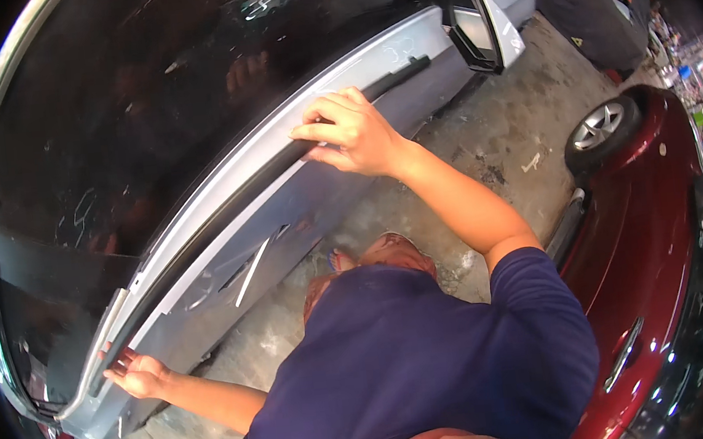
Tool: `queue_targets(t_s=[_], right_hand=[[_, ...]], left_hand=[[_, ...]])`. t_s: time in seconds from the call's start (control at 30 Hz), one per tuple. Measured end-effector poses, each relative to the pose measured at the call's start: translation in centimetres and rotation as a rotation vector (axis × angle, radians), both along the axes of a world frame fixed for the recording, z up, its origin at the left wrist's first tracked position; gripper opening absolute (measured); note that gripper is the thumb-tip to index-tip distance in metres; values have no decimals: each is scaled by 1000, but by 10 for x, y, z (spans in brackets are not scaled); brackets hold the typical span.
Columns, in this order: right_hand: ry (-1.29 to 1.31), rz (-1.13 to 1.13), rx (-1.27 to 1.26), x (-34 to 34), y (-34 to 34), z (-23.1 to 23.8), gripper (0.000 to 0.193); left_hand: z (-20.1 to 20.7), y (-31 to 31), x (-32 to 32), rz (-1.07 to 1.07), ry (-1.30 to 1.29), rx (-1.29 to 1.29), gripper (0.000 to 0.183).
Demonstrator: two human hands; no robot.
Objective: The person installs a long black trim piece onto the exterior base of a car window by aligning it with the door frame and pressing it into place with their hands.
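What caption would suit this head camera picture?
Both hands, left hand and right hand, press a black rubber strip along a silver car door.

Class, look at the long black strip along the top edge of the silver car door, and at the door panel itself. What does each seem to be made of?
The long black strip under the right hand looks like matt rubber or soft plastic: dull, with no glare. The silver car door panel looks like painted sheet metal: a smooth, faintly glossy skin with scuffs. The left hand touches its rear end.

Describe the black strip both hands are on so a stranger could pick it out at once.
Find the silver car door under the dark window glass. Along its top edge runs the black rubber strip, from left hand to right hand: long, thin and matte.
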State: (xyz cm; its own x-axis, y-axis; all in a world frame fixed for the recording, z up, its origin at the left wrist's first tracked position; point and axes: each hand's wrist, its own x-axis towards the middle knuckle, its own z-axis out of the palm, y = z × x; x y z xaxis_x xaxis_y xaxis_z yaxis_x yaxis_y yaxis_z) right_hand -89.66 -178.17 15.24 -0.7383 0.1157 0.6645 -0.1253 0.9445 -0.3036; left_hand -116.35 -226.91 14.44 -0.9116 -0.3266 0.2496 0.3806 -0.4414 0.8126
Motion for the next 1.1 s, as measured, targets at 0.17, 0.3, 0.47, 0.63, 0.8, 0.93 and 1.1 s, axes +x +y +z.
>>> queue_targets(t_s=[0.17, 0.3, 0.47, 0.63, 0.8, 0.93, 1.1], right_hand=[[24, 260, 10, 16, -47, 30, 40], [-27, 545, -199, 14, -97, 35, 41], [-148, 818, -392, 10, -95, 19, 35], [-394, 1126, -396, 24, -85, 8, 27], [-298, 1127, -377, 20, -63, 24, 27], [-4, 1038, -435, 13, -41, 49, 23], [321, 896, -372, 16, -13, 81, 26]], left_hand=[[54, 60, 83, 29, 198, -79, 48], [72, 93, 176, -86, 341, -69, 46], [125, 104, 224, -322, 464, 239, 42], [197, 74, 265, -357, 523, -59, 47], [236, 46, 292, 48, 229, -471, 58], [218, 46, 296, 382, 128, -890, 61], [168, 64, 272, 575, 139, -1647, 54]])
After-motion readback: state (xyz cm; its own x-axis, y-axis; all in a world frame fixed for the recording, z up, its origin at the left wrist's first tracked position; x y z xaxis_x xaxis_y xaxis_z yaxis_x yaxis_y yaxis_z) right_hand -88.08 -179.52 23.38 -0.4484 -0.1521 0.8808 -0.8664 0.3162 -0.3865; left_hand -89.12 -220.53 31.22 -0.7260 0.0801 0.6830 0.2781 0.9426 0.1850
